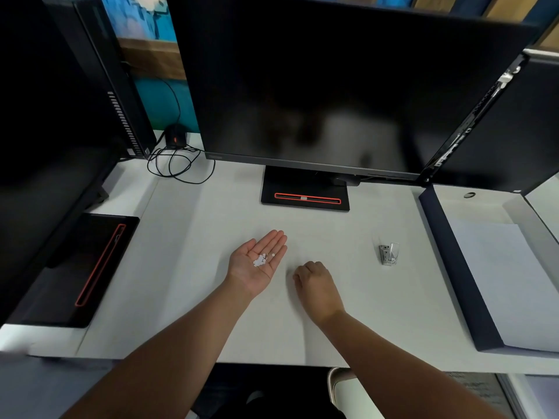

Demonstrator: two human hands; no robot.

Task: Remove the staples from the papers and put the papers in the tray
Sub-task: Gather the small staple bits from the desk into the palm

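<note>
Evidently near the end of the job, a person at a white desk [348,231] gathered debris while the papers [508,282] lay flat in the dark-walled tray [450,267] at the right edge. No loose sheets showed elsewhere on the desk.

The left hand [257,267] lay palm up near the desk's center, fingers straight and together. It cupped a small cluster of white bits [260,260], too small to tell whether paper scraps or staples. The right hand [316,287] rested just beside it, knuckles up, fingers curled under. Whether it pinched anything couldn't be told, as the fingertips were hidden.

A small metal tool [388,254], prob. the staple remover, stood well apart to the right, between the hands and the tray. A dark monitor [332,86] filled the far side.

Step in hand, by the look of it, was cleanup. To do it well:
- keep the left palm level and slightly cupped so the bits don't roll off;
- pick up strays w/ the right fingertips and drop them into the palm;
- check the desk surface before moving away.
</note>
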